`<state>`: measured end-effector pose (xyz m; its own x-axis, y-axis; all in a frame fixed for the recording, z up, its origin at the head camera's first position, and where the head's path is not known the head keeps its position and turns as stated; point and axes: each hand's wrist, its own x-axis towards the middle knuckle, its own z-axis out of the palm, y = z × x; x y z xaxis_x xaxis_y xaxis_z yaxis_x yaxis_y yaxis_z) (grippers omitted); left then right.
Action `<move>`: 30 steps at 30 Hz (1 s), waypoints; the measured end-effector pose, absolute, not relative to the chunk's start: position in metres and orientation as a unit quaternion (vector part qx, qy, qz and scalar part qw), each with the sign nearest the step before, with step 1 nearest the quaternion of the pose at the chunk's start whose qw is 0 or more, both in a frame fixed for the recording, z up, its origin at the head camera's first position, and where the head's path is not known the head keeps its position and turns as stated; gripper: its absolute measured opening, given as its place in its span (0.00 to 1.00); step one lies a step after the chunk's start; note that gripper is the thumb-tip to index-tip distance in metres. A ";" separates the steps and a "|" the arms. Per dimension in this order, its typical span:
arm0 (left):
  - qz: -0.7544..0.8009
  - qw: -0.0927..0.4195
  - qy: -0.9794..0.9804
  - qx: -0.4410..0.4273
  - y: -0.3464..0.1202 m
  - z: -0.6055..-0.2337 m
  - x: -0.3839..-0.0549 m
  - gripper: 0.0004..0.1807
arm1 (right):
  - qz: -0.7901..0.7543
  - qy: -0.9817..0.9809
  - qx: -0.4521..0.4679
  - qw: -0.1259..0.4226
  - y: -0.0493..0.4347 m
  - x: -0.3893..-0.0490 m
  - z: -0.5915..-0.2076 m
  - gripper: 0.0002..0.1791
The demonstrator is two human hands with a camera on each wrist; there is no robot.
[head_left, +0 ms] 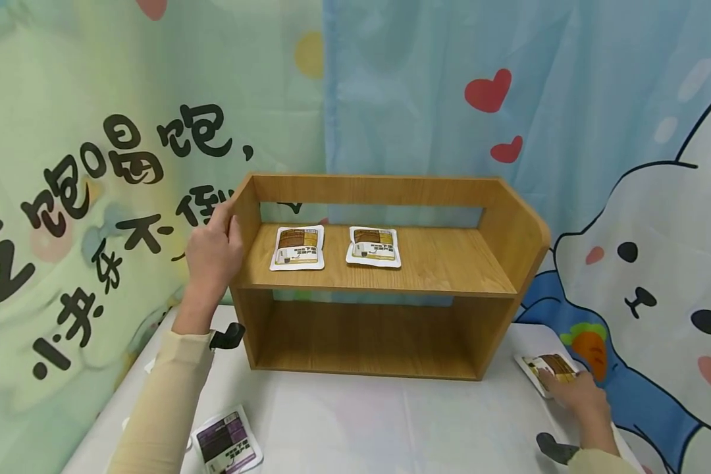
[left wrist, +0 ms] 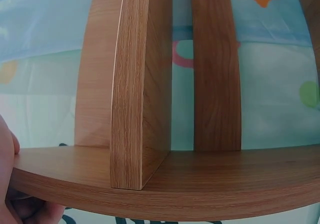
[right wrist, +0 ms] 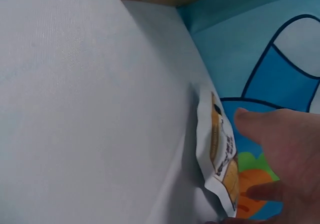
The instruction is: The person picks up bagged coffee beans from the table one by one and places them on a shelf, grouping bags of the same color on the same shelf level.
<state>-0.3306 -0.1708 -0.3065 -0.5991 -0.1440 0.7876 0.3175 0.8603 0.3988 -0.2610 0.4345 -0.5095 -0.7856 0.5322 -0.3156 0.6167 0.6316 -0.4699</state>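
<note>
A two-tier wooden shelf (head_left: 367, 336) stands on the white table. My left hand (head_left: 215, 250) grips the upper front of its left side panel; the left wrist view shows fingers (left wrist: 47, 215) curled round the panel's edge. Two white pouches with brown-and-yellow labels, a left one (head_left: 297, 249) and a right one (head_left: 374, 247), lie on the upper board. At the table's right edge, my right hand (head_left: 580, 398) reaches over a similar pouch (right wrist: 217, 154), which is tilted up. In the right wrist view the thumb and fingers are spread beside it.
A white pouch with a purple label (head_left: 228, 442) lies on the table (head_left: 355, 428) at the front left, beside my left sleeve. Printed curtains (head_left: 415, 85) hang close behind the shelf and along both sides. The shelf's lower tier has an open front.
</note>
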 end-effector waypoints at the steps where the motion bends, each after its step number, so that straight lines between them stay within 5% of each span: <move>1: -0.258 0.445 -0.856 -0.052 -0.171 -0.307 -0.331 0.19 | -0.282 0.902 0.319 0.073 0.434 -0.262 -0.511 0.57; 9: -0.257 0.454 -0.852 -0.051 -0.171 -0.305 -0.332 0.18 | -0.280 0.888 0.362 0.042 0.438 -0.276 -0.522 0.55; 21: -0.258 0.459 -0.847 -0.065 -0.164 -0.306 -0.332 0.18 | -0.340 0.842 0.409 -0.091 0.448 -0.279 -0.553 0.51; 30: -0.262 0.460 -0.847 -0.053 -0.168 -0.307 -0.329 0.18 | -0.430 0.807 0.356 -0.191 0.444 -0.277 -0.569 0.39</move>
<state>-0.3287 -0.1678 -0.3070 -0.5713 -0.1511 0.8067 0.3302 0.8575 0.3945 -0.2770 0.4440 -0.5686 -0.6736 0.7391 0.0031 0.4099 0.3770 -0.8306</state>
